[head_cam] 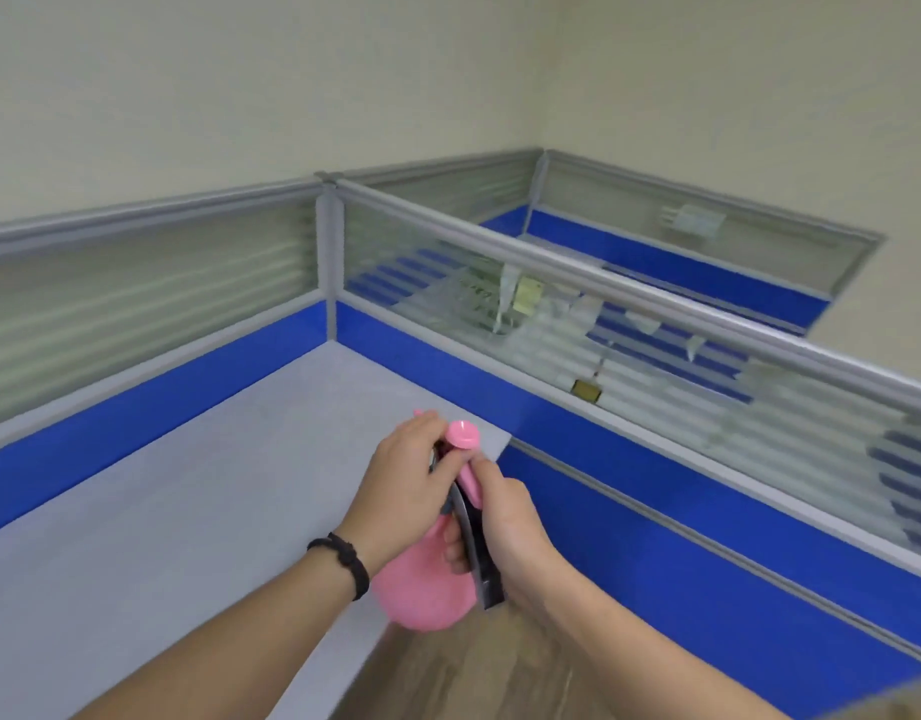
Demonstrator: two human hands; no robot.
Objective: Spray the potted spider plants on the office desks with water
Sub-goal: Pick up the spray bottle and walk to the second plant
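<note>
Both hands on the sprayer, no plant on this desk!

The pale grey laminate desk (188, 485) lies bare on the left; left hand (403, 491) pinches the top of the round pink plastic spray bottle (422, 589), right hand (505, 522) is wrapped round its black handle. Bottle stands upright, between the hands (spider plants seem beyond the ribbed glass-and-blue partition (655, 387), ahead-right, blurred).

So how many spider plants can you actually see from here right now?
0 clearly. The near desk holds none; both hands grip the pink spray bottle. Greenish shapes behind the ribbed partition glass might be one.
</note>
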